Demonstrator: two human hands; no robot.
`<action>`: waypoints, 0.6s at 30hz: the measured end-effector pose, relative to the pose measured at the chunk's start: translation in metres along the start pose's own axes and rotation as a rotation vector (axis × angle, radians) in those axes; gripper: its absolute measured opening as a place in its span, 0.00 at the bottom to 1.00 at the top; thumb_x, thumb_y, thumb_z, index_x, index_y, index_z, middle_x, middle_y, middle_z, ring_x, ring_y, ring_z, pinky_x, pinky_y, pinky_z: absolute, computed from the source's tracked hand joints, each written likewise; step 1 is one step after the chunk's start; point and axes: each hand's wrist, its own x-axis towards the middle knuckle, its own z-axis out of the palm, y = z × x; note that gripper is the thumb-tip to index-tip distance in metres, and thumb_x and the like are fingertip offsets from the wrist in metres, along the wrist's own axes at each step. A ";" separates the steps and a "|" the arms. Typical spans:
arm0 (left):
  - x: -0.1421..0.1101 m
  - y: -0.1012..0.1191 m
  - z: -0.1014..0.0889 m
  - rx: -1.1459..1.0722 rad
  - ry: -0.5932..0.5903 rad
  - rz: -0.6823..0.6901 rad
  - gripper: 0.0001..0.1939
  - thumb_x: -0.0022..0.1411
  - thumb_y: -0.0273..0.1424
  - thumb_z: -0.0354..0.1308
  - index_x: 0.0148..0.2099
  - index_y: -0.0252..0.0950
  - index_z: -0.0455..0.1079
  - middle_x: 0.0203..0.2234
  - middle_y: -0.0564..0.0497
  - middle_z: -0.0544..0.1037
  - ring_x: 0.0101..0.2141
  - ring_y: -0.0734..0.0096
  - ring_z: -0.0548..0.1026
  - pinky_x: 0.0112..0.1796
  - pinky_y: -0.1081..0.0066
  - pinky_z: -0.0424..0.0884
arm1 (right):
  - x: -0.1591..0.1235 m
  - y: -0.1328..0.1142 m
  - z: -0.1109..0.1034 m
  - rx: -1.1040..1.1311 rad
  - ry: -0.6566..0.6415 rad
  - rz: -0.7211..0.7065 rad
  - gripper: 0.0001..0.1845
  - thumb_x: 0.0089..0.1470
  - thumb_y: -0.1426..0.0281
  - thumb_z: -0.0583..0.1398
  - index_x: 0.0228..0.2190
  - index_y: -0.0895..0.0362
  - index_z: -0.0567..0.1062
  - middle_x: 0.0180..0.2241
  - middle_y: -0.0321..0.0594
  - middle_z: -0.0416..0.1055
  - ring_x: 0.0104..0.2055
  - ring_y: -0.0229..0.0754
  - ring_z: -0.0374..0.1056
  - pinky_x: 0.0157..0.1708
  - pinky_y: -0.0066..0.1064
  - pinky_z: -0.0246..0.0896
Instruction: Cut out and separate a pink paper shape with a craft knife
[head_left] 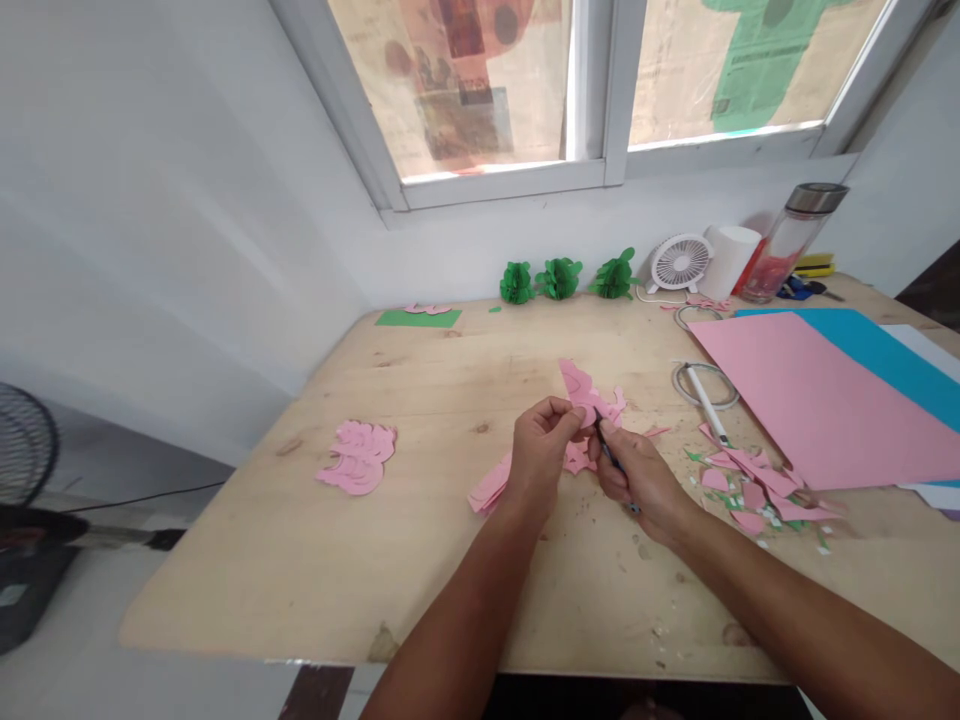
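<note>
My left hand [541,445] pinches a piece of pink paper [576,380] that has a curved line drawn on it. In my right hand [641,475] is a dark cutting tool, which looks like small scissors [611,457]; its tip meets the edge of the pink paper. The fingers cover most of its handle. Under and beside my left hand lie folded pink paper strips [490,484] on the wooden table [420,560]. Farther left rests a stack of cut pink paper shapes [358,456] with wavy edges.
Pink and green scraps [757,490] are heaped at the right, near a white pen [706,403] and large pink sheets [825,400]. Along the wall stand green paper figures [559,278], a small white fan [679,263] and a glass bottle [795,245]. A green strip [418,318] lies far left.
</note>
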 end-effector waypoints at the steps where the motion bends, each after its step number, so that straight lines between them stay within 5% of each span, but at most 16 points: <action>1: 0.000 0.000 0.000 -0.002 -0.002 0.004 0.11 0.45 0.33 0.61 0.23 0.34 0.62 0.17 0.55 0.68 0.20 0.77 0.68 0.27 0.73 0.64 | 0.000 0.000 0.000 0.005 -0.005 0.000 0.20 0.50 0.53 0.54 0.22 0.57 0.65 0.10 0.24 0.47 0.12 0.28 0.37 0.12 0.22 0.31; 18: -0.001 0.002 0.001 0.000 -0.039 0.019 0.10 0.46 0.33 0.60 0.24 0.34 0.62 0.16 0.56 0.68 0.17 0.78 0.66 0.26 0.72 0.63 | 0.000 -0.002 0.001 0.036 -0.013 0.007 0.20 0.52 0.55 0.54 0.21 0.58 0.65 0.09 0.24 0.47 0.12 0.27 0.38 0.12 0.21 0.31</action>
